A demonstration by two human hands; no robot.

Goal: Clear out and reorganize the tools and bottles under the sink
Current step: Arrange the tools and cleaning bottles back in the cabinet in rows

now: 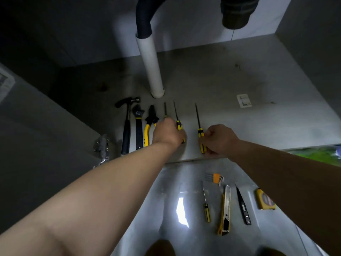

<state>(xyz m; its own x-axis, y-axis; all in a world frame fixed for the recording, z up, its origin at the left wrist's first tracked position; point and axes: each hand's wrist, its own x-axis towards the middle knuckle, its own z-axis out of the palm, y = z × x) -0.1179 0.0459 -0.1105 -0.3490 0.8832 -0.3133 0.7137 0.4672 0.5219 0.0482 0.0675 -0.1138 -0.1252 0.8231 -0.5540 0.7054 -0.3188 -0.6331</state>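
Nearest to you, on the shiny grey floor (pixel 166 191), a thin yellow-handled precision screwdriver (pixel 206 207), a yellow snap-off utility knife (pixel 225 211), a pair of black pointed tweezers (pixel 243 206) and a yellow tape measure (pixel 265 199) are lying side by side, with an orange-holdered hex key set (pixel 216 178) just beyond them. Past the cabinet's front edge, your right hand (pixel 219 139) is gripping the handle of the long yellow-and-black screwdriver (pixel 201 141), fingers curled around it, its shaft pointing away from you. Your left hand (pixel 168 133) is closing on the middle yellow-and-black screwdriver (pixel 178 123), whose handle is running along the thumb side; the short screwdriver (pixel 165 109) beside it is showing only its shaft, its handle hidden under that hand. To the left, yellow-handled pliers (pixel 149 124), a black adjustable wrench (pixel 138 126) and a black-handled claw hammer (pixel 127 124) are lying in a row on the grey cabinet floor (pixel 239 74). Farther back, a white drain pipe (pixel 151 65) is standing upright, a black corrugated hose (pixel 144 17) entering its top.
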